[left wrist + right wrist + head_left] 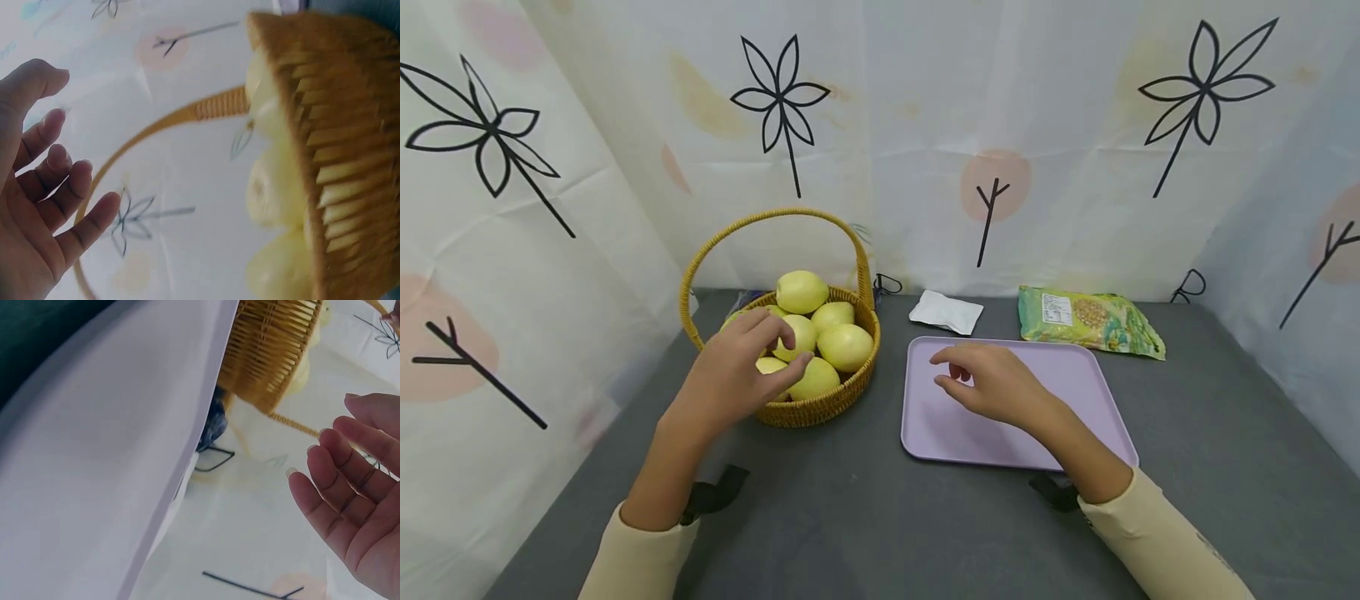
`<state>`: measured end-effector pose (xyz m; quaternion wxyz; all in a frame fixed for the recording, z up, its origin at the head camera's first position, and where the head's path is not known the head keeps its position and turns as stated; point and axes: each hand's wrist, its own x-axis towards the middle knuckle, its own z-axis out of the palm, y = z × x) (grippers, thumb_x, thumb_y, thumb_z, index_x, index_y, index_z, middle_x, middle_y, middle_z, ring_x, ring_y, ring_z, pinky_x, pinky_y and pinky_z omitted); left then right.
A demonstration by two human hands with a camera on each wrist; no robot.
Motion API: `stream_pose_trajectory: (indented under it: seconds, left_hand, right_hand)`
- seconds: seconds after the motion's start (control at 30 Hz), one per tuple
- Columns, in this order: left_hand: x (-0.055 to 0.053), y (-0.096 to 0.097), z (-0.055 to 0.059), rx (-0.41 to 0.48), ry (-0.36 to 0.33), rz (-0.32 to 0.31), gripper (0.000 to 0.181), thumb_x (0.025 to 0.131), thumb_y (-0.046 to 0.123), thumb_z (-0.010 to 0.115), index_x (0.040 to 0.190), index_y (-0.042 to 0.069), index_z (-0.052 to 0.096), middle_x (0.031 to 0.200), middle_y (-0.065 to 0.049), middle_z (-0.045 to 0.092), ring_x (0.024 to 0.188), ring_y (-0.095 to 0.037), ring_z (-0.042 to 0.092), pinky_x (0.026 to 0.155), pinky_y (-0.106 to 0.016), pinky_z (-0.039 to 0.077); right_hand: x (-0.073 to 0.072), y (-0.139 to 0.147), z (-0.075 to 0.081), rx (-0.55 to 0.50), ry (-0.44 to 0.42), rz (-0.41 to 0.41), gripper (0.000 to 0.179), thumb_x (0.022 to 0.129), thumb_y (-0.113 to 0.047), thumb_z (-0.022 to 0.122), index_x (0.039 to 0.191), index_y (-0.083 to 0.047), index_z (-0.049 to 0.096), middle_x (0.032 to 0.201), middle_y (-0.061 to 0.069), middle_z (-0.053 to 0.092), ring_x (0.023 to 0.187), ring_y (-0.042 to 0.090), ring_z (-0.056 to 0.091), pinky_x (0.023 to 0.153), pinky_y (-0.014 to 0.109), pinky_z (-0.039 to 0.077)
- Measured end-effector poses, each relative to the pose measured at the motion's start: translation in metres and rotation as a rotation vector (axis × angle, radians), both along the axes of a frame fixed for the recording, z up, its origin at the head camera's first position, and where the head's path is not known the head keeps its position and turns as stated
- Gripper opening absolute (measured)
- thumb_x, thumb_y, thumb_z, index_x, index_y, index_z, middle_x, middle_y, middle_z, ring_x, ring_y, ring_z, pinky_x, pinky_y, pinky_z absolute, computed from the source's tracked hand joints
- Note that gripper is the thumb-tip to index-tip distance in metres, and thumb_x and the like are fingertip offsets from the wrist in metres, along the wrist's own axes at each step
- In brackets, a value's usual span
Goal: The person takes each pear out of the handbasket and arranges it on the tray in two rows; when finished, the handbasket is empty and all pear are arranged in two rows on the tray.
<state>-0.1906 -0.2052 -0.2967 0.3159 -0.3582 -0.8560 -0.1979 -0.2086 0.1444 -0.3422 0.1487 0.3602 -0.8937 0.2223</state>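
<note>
A wicker basket with a tall arched handle holds several pale yellow-green fruits, rounded and smooth; their exact kind is hard to tell. My left hand hovers at the basket's near left side, fingers loosely bent and nothing between them. In the left wrist view that hand is apart from the basket wall. Over the lilac tray is my right hand, its fingers relaxed and holding nothing. The right wrist view shows this hand clear of the tray's surface.
Behind the tray lie a small white packet and a green and yellow printed bag. Something dark blue sits partly hidden behind the basket. A patterned white curtain encloses the back and sides of the dark grey table.
</note>
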Motion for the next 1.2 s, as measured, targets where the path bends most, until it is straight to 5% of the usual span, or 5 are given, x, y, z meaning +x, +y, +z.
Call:
stream_pose_trajectory:
  seconds: [0.27,0.47,0.73,0.9,1.2]
  left_hand:
    - [0.003,-0.031,0.019,0.147,0.124,0.099,0.019,0.079,0.008,0.079,0.089,0.005,0.063,0.084,-0.007,0.054,0.079,-0.020,0.050,0.065,-0.028,0.036]
    - [0.004,-0.048,0.021,0.265,0.141,0.235,0.022,0.081,0.015,0.076,0.092,0.001,0.063,0.089,-0.016,0.054,0.084,-0.028,0.052,0.069,-0.030,0.036]
    - [-0.007,-0.066,0.015,0.375,0.124,0.257,0.033,0.082,0.011,0.076,0.105,-0.007,0.061,0.095,-0.023,0.053,0.088,-0.031,0.049,0.081,-0.021,0.034]
    - [-0.013,-0.069,0.011,0.439,0.092,0.285,0.042,0.083,0.012,0.074,0.116,-0.008,0.057,0.101,-0.023,0.050,0.091,-0.017,0.046,0.082,-0.018,0.037]
    - [-0.021,-0.069,0.007,0.473,-0.031,0.278,0.048,0.087,0.010,0.074,0.126,-0.007,0.053,0.118,-0.021,0.052,0.103,-0.016,0.051,0.085,-0.018,0.041]
  right_hand:
    - [-0.008,-0.028,0.008,-0.014,0.042,0.050,0.018,0.091,-0.013,0.074,0.108,-0.009,0.072,0.085,-0.002,0.064,0.075,0.020,0.063,0.064,0.031,0.050]
    - [-0.016,-0.045,0.009,-0.012,0.025,0.044,0.016,0.091,-0.014,0.074,0.107,-0.010,0.073,0.086,-0.001,0.065,0.077,0.018,0.062,0.065,0.030,0.050]
    - [-0.028,-0.065,0.009,-0.030,0.033,0.036,0.017,0.090,-0.014,0.076,0.107,-0.009,0.073,0.091,0.000,0.067,0.081,0.014,0.062,0.067,0.031,0.051]
    - [-0.034,-0.080,0.011,-0.023,0.024,0.028,0.021,0.091,-0.017,0.077,0.110,-0.007,0.073,0.096,0.002,0.066,0.083,0.017,0.062,0.069,0.031,0.051]
    - [-0.043,-0.095,0.013,-0.042,-0.006,0.017,0.024,0.090,-0.017,0.077,0.111,-0.005,0.073,0.104,0.008,0.068,0.085,0.020,0.060,0.071,0.034,0.050]
